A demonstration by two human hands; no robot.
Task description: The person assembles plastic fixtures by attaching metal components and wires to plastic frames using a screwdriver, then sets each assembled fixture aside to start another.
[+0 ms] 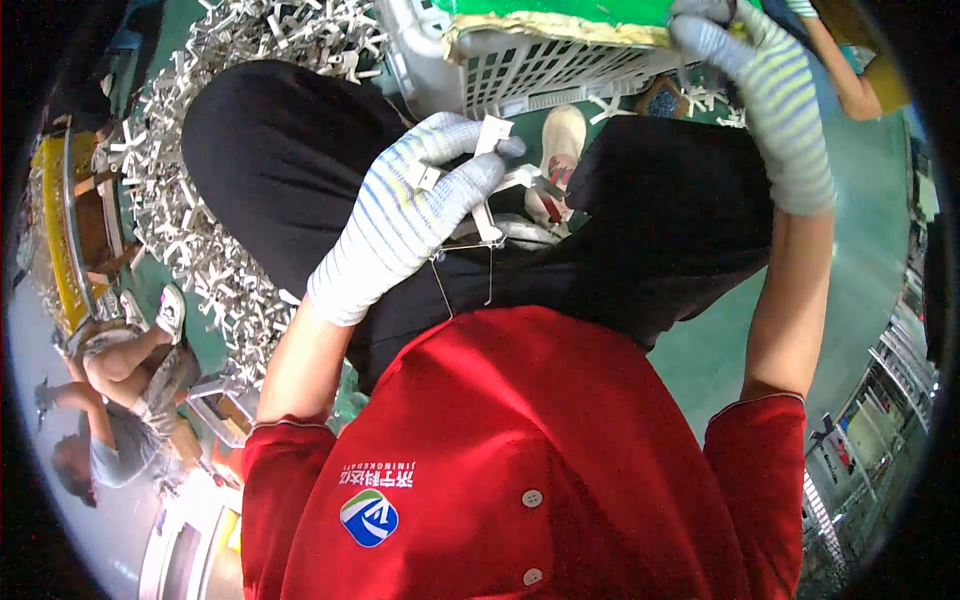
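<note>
My left hand, in a white striped glove with grey fingertips, is closed around a white cross-shaped bracket above my lap. The bracket's arms stick out past my fingers on several sides. Thin wire hangs down in front of my dark trousers from near its lower end. My right hand, gloved in the same way, is raised at the upper right beside the green top of a crate. Its fingers are curled together and partly cut off by the frame's edge, so what they hold is hidden.
An upturned-looking white slatted crate stands in front of me. A large pile of similar white brackets covers the floor to my left. A small box of dark pieces lies beyond my right knee. Other people sit nearby.
</note>
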